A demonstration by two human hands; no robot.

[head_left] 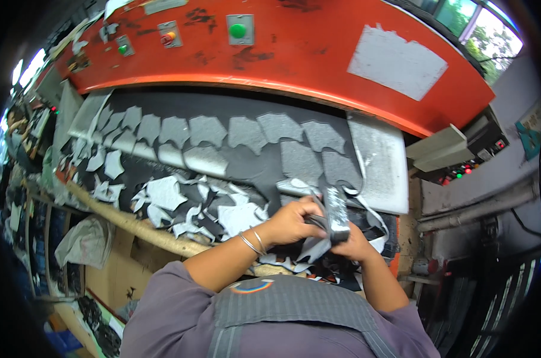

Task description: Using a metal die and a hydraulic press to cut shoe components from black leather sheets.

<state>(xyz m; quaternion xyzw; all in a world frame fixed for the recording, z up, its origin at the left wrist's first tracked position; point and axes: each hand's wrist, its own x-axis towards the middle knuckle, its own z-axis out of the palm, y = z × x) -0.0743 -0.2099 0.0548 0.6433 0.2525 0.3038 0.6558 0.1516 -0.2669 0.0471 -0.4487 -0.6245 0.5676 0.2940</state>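
A shiny dark metal cutting die (338, 216), a bent steel band standing on edge, is held between my two hands in front of my body. My left hand (297, 221) is closed on its near left side, fingers pinched together. My right hand (355, 243) grips the near right side, its fingers partly hidden behind the band. A grey-white piece of material (312, 248) hangs just below the hands. Beyond lies a dark sheet (255, 170) with rows of grey cut shapes (281, 127) on it.
An orange-red machine beam (306, 53) with buttons (240, 30) spans the far side. White offcuts (166, 192) are heaped at the left front, along a pale rounded bar (133, 225). A white board (378, 161) lies at right, near a control box (461, 170) with lights.
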